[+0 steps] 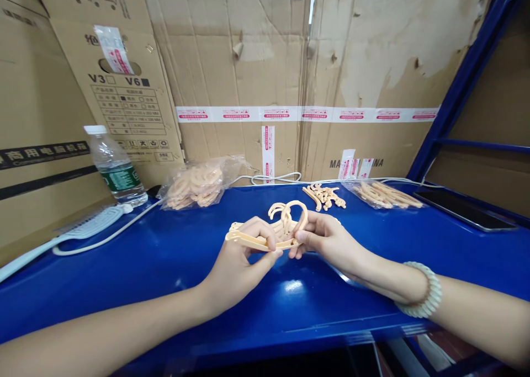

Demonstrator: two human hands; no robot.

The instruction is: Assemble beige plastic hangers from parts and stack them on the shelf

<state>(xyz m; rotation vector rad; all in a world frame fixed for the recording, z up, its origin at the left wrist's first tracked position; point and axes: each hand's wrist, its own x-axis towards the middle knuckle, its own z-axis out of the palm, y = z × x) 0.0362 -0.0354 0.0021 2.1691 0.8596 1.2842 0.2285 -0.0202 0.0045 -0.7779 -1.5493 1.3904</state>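
Near the middle of the blue table (174, 277), my left hand (244, 255) pinches a flat cream-coloured plastic bar (252, 242) between thumb and fingers. My right hand (325, 239) has its thumb and fingers closed on a cream hook (304, 208) at the bar's right end. The hook's curve stands up above the fingers, and the two hands nearly touch. Behind them lie more cream hooked pieces (275, 208), partly hidden by the hands. Whether hook and bar are joined is hidden by the fingertips.
At the back are a bag of curved pieces (194, 186), a loose pile of small parts (325, 196) and a bag of long pieces (385, 194). A phone (466, 208) lies right. A water bottle (118, 170) and white brush-like object (91, 223) are left. Cardboard (240, 79) stands behind.
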